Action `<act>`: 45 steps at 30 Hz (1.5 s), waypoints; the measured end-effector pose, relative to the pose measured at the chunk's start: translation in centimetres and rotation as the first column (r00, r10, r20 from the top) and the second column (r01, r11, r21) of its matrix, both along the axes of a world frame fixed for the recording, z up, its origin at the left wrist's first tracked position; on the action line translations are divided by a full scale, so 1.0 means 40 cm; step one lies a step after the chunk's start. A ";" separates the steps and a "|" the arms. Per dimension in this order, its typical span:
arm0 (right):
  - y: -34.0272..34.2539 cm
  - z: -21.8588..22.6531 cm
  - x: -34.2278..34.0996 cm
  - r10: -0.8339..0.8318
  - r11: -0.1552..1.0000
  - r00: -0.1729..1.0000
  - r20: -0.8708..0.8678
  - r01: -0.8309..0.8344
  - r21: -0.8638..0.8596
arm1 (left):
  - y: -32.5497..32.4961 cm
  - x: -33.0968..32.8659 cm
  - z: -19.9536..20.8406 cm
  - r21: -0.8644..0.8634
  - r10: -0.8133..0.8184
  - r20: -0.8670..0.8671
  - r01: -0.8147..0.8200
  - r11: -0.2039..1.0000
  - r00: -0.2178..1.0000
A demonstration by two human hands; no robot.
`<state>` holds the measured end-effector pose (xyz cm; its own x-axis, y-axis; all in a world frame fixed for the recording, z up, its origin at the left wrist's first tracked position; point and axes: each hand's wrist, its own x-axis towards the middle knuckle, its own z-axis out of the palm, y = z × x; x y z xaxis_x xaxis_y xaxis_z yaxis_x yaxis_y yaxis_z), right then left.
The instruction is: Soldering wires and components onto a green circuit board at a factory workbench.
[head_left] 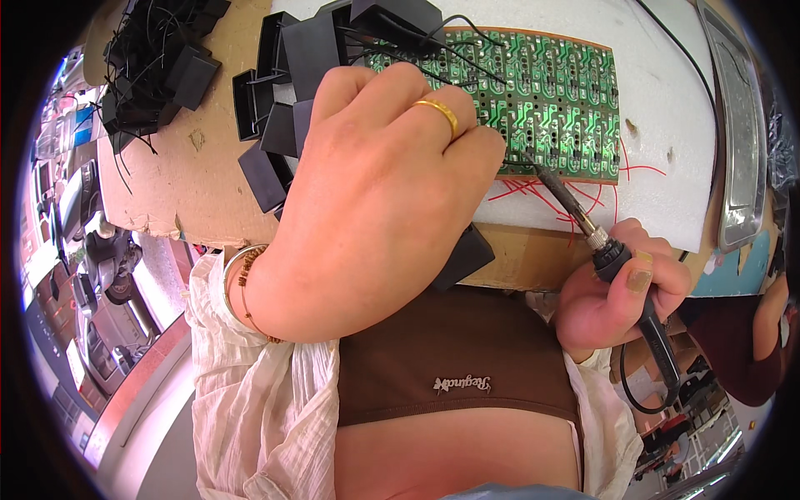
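Black box pile [187,79]: at 10 o'clock, boxes heaped w/ tangled leads on brown cardboard [167,192].
Nearer boxes [312,58]: at 11, right by your L hand; their black leads [477,67] cross the bd's upper L part.
L hand [387,183]: near centre, knuckles up, fingers curled under; tips hidden, so can't say what, if anything, they pinch.
Green circuit bd [575,108]: at 1, lying on white foam [675,200], its L end partly behind your L hand.
Red wires [554,202]: poke out past the bd's 6 o'clock edge, some at its 4.
Soldering iron [598,239]: slants to 11, tip at bd's lower edge, contact unclear; step looks like soldering a lead.
R hand [600,308]: at 4, fingers wrapped round the iron's handle; next move prob. calls for a brief, steady touch, L hand clear of the tip.
Silvery tray [754,167]: at 2, far R, beside foam.
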<state>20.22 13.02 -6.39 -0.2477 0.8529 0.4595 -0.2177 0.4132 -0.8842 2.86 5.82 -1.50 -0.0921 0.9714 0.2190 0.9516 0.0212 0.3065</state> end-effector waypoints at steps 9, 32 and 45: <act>-0.002 0.001 0.020 0.016 1.000 1.000 0.015 -0.016 -0.015 | 0.004 0.019 0.006 -0.050 -0.006 -0.011 0.006 0.999 1.000; 0.009 -0.001 0.025 -0.013 1.000 1.000 -0.004 0.013 -0.028 | 0.025 0.036 0.015 -0.060 -0.024 -0.012 0.023 0.998 1.000; 0.002 0.003 0.009 -0.034 0.999 0.999 -0.011 0.034 -0.039 | 0.018 0.031 0.017 -0.081 -0.016 -0.032 0.013 0.997 0.999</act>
<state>20.59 13.10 -6.26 -0.2132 0.8780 0.4286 -0.2145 0.3859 -0.8972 4.10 6.54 -0.83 -0.0717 0.9873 0.1420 0.9616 0.0306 0.2729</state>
